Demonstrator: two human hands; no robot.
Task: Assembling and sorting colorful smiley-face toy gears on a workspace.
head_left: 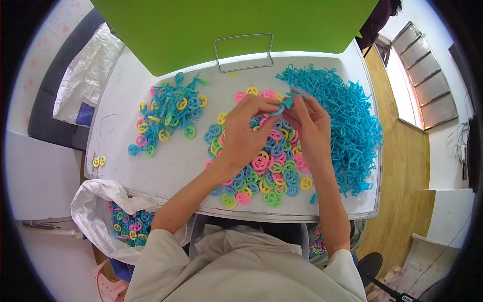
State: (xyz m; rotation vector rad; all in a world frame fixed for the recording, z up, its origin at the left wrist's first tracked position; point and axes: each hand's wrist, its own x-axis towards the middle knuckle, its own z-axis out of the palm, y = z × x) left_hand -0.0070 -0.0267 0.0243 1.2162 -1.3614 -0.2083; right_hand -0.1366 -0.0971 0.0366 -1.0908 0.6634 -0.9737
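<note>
Over the middle of a white table, my left hand point(246, 133) pinches a small blue plastic wheel point(276, 112) between thumb and fingers. Close against it, my right hand point(313, 126) grips a teal plastic piece point(288, 101). The two parts meet between my fingertips; whether they are joined I cannot tell. Beneath both hands lies a pile of spoked plastic wheels point(272, 166) in pink, yellow, green and blue, partly covered by my hands. To the right spreads a large heap of teal plastic pieces point(342, 136).
On the left of the table point(166, 183) is a pile of teal pieces with coloured wheels point(171, 108). Two yellow wheels point(99, 161) lie near the left edge. A green panel point(231, 30) with a wire handle point(244, 36) stands behind. A white sack point(90, 201) of similar pieces sits at lower left.
</note>
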